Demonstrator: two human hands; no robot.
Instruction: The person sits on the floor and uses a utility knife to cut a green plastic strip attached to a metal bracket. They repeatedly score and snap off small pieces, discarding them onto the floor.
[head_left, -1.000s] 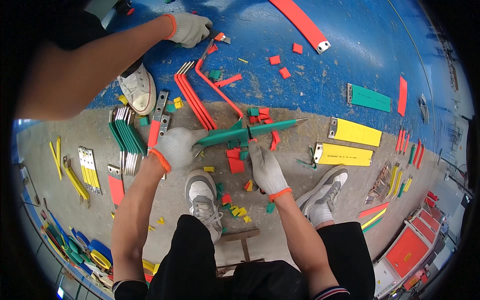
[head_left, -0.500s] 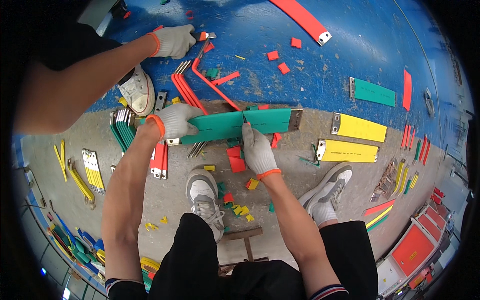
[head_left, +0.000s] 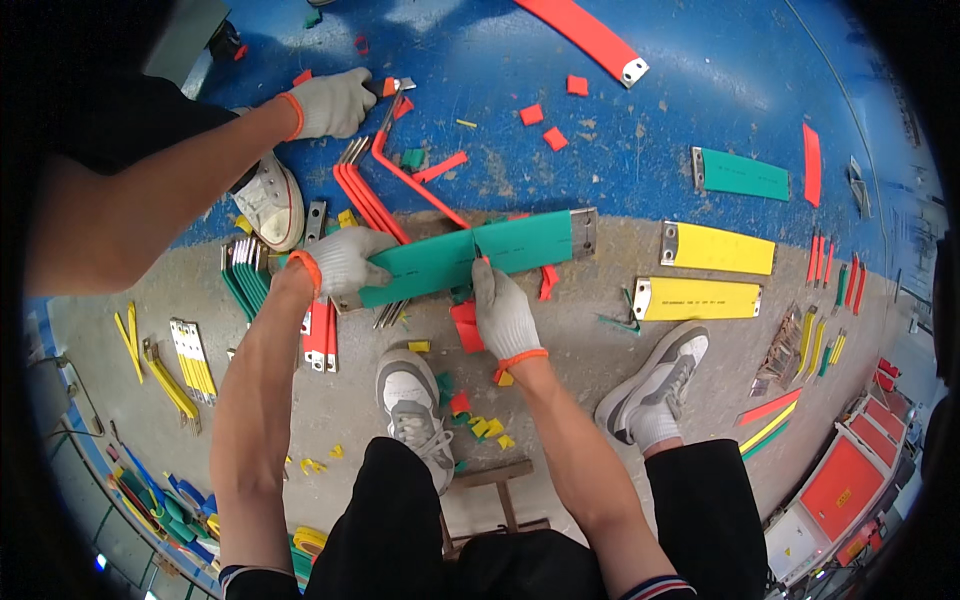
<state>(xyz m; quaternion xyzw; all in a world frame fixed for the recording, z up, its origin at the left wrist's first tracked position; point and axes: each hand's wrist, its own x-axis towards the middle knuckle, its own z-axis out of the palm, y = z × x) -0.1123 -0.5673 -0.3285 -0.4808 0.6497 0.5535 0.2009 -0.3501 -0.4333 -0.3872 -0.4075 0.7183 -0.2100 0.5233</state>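
A flat metal bar in green sleeving [head_left: 525, 243] lies slantwise across the middle, its bare metal end with holes at the right. My left hand [head_left: 350, 262], in a white glove with an orange cuff, is closed round the bar's left part. My right hand [head_left: 505, 312], gloved alike, pinches a small knife [head_left: 477, 248] whose thin dark blade meets the green sleeving at a crosswise line near the bar's middle. Most of the knife is hidden in the fingers. Red sleeving scraps [head_left: 466, 326] lie below the bar.
At upper left another person's gloved hand [head_left: 335, 102] holds a short tool with a metal tip. Bent red bars [head_left: 368, 195] lie beyond my left hand, green bars [head_left: 245, 275] to its left. Yellow bars [head_left: 700, 299] lie at right; a red cabinet [head_left: 840, 495] stands at lower right.
The green bar has tilted slightly more, its right end higher. My right hand and the knife have shifted a little left and down. The other person's hand has moved slightly left in view.
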